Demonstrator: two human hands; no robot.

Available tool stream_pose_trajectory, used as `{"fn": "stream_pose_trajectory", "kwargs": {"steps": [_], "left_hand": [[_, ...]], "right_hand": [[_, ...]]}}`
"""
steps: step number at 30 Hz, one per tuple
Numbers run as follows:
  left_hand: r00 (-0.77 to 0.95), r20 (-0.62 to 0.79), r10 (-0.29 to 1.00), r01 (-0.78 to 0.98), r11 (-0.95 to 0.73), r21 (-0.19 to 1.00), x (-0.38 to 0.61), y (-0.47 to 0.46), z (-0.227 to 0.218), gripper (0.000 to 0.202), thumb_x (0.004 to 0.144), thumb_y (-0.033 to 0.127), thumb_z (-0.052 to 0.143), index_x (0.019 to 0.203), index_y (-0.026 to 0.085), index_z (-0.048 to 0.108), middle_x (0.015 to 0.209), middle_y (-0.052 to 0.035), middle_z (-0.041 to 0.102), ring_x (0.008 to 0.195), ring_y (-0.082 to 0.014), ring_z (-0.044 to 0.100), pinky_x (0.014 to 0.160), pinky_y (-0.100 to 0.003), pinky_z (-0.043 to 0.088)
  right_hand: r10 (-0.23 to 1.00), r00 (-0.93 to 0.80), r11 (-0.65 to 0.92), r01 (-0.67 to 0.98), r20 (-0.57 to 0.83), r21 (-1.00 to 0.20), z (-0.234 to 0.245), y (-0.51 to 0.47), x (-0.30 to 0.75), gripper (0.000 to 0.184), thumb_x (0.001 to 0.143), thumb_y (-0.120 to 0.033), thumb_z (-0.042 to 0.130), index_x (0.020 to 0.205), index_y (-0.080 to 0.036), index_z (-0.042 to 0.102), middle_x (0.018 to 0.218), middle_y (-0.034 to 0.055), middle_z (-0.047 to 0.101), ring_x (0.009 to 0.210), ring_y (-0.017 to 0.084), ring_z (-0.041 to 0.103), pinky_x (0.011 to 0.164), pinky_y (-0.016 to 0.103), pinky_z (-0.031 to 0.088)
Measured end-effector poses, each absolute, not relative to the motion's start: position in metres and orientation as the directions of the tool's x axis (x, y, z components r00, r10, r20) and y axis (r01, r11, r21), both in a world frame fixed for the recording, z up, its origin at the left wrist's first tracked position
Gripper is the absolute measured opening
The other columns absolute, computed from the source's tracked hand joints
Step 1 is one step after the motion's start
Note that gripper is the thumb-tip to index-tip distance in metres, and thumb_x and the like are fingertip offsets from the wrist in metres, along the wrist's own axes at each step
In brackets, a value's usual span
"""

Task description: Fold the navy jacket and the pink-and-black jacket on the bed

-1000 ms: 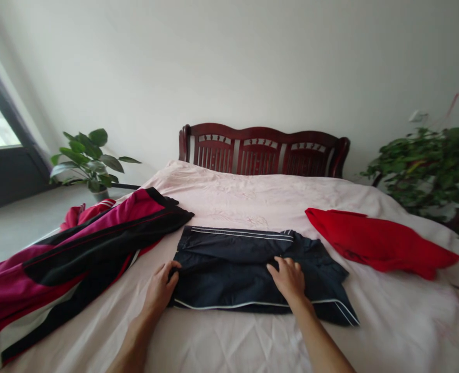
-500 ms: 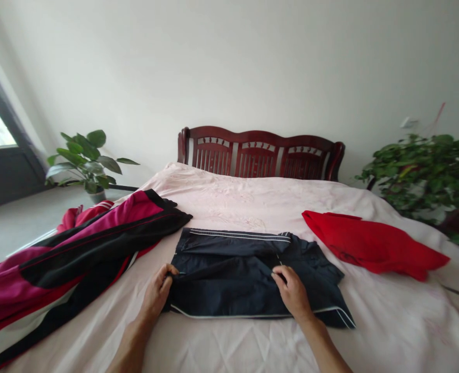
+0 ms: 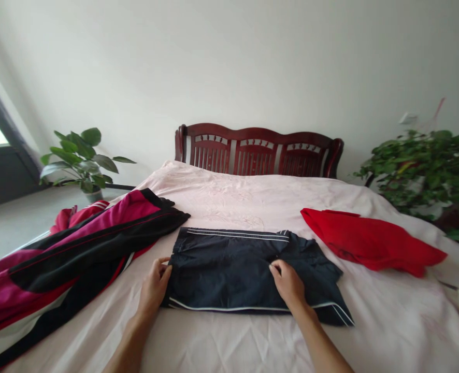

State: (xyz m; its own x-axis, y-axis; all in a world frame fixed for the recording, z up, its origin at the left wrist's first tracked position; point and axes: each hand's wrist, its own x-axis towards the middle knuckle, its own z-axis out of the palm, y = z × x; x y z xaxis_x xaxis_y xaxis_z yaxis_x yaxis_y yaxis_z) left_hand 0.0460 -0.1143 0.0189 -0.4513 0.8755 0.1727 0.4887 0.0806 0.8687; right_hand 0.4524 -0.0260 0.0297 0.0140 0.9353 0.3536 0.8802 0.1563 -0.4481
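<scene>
A dark navy garment with white piping (image 3: 221, 280) lies folded into a long flat shape on the bed, its right end loose and uneven. At its left edge, my left hand (image 3: 155, 282) pinches the cloth between thumb and fingers. My right hand (image 3: 287, 282) has its fingers closed on the upper layer, right of the middle. Exactly what kind of garment it is cannot be made out in this fold.
A pink and black garment (image 3: 93, 248) is spread at the left, with red clothing (image 3: 80, 215) behind it. A red folded garment (image 3: 369, 241) lies at the right. The pale pink sheet (image 3: 229, 342) covers the bed, before a wooden headboard (image 3: 255, 150). Plants stand on both sides.
The navy garment's top layer now lies smoother, with fewer creases between my hands. My left hand has shifted slightly left and up along the edge; my right hand has moved a little up and left.
</scene>
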Motion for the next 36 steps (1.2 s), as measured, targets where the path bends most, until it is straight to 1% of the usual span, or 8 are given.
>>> {"fn": "stream_pose_trajectory", "kwargs": {"steps": [2, 4, 7, 9, 12, 16, 19, 36], "left_hand": [[-0.445, 0.158, 0.882, 0.56, 0.136, 0.817, 0.047, -0.116, 0.025, 0.03, 0.092, 0.044, 0.045, 0.113, 0.027, 0.057, 0.091, 0.0005, 0.072, 0.081, -0.0195, 0.07, 0.076, -0.031, 0.051], [-0.463, 0.24, 0.853, 0.693, 0.18, 0.698, 0.052, -0.119, 0.035, 0.03, 0.093, 0.041, 0.044, 0.115, 0.027, 0.059, 0.103, -0.0032, 0.074, 0.091, -0.0211, 0.07, 0.091, -0.036, 0.05], [-0.375, 0.443, 0.814, 0.88, 0.163, 0.446, 0.075, -0.125, 0.053, 0.036, 0.096, 0.038, 0.042, 0.123, 0.023, 0.061, 0.121, -0.0093, 0.071, 0.111, -0.0252, 0.066, 0.115, -0.046, 0.032], [-0.223, 0.474, 0.852, 0.939, 0.059, 0.338, 0.098, -0.126, 0.059, 0.041, 0.099, 0.036, 0.039, 0.132, 0.022, 0.059, 0.131, -0.0094, 0.067, 0.123, -0.0252, 0.06, 0.12, -0.046, 0.024], [-0.037, 0.386, 0.922, 0.968, -0.063, 0.242, 0.126, -0.124, 0.055, 0.046, 0.099, 0.037, 0.041, 0.143, 0.027, 0.051, 0.148, -0.0059, 0.054, 0.14, -0.0273, 0.045, 0.121, -0.052, 0.021], [-0.046, 0.239, 0.97, 0.992, 0.017, 0.124, 0.135, -0.119, 0.037, 0.051, 0.095, 0.041, 0.05, 0.145, 0.027, 0.051, 0.155, -0.0097, 0.044, 0.145, -0.0348, 0.035, 0.118, -0.059, 0.023], [-0.057, 0.177, 0.982, 0.995, 0.041, 0.09, 0.129, -0.118, 0.033, 0.053, 0.095, 0.043, 0.05, 0.146, 0.029, 0.049, 0.156, -0.0106, 0.042, 0.146, -0.0349, 0.034, 0.118, -0.06, 0.024], [0.007, 0.133, 0.991, 0.995, -0.02, 0.097, 0.111, -0.115, 0.026, 0.059, 0.093, 0.048, 0.051, 0.149, 0.03, 0.045, 0.158, -0.0099, 0.039, 0.147, -0.032, 0.033, 0.119, -0.055, 0.024]], "right_hand": [[0.921, -0.014, 0.165, 0.919, 0.39, -0.358, 0.03, -0.026, 0.451, 0.025, 0.091, -0.033, 0.046, 0.094, -0.022, 0.068, 0.097, 0.0081, 0.073, 0.092, 0.025, 0.067, 0.079, 0.037, 0.051], [0.875, -0.058, 0.22, 0.932, 0.481, -0.289, 0.032, -0.03, 0.446, 0.032, 0.093, -0.032, 0.044, 0.11, -0.018, 0.067, 0.111, 0.0115, 0.071, 0.104, 0.027, 0.064, 0.09, 0.041, 0.049], [0.815, -0.19, 0.347, 0.916, 0.547, -0.199, 0.04, -0.041, 0.427, 0.044, 0.097, -0.036, 0.041, 0.132, -0.015, 0.059, 0.137, 0.0137, 0.06, 0.131, 0.027, 0.05, 0.11, 0.045, 0.038], [0.816, -0.291, 0.409, 0.901, 0.499, -0.144, 0.048, -0.047, 0.409, 0.049, 0.098, -0.037, 0.039, 0.141, -0.017, 0.052, 0.149, 0.0107, 0.05, 0.142, 0.027, 0.038, 0.117, 0.046, 0.028], [0.846, -0.384, 0.448, 0.888, 0.369, -0.104, 0.056, -0.048, 0.383, 0.055, 0.099, -0.037, 0.038, 0.151, -0.02, 0.04, 0.16, 0.0068, 0.034, 0.149, 0.026, 0.025, 0.121, 0.047, 0.019], [0.923, -0.357, 0.372, 0.923, 0.144, -0.095, 0.051, -0.029, 0.376, 0.061, 0.1, -0.044, 0.036, 0.155, -0.018, 0.033, 0.163, 0.0082, 0.025, 0.151, 0.028, 0.018, 0.122, 0.049, 0.014], [0.958, -0.285, 0.287, 0.953, 0.034, -0.095, 0.042, -0.014, 0.387, 0.063, 0.101, -0.048, 0.031, 0.156, -0.018, 0.031, 0.163, 0.0073, 0.024, 0.151, 0.028, 0.018, 0.122, 0.051, 0.015], [0.969, -0.244, 0.245, 0.947, 0.031, -0.208, 0.036, -0.006, 0.395, 0.063, 0.1, -0.05, 0.031, 0.156, -0.022, 0.03, 0.165, 0.0018, 0.021, 0.152, 0.023, 0.014, 0.122, 0.047, 0.012]]}}
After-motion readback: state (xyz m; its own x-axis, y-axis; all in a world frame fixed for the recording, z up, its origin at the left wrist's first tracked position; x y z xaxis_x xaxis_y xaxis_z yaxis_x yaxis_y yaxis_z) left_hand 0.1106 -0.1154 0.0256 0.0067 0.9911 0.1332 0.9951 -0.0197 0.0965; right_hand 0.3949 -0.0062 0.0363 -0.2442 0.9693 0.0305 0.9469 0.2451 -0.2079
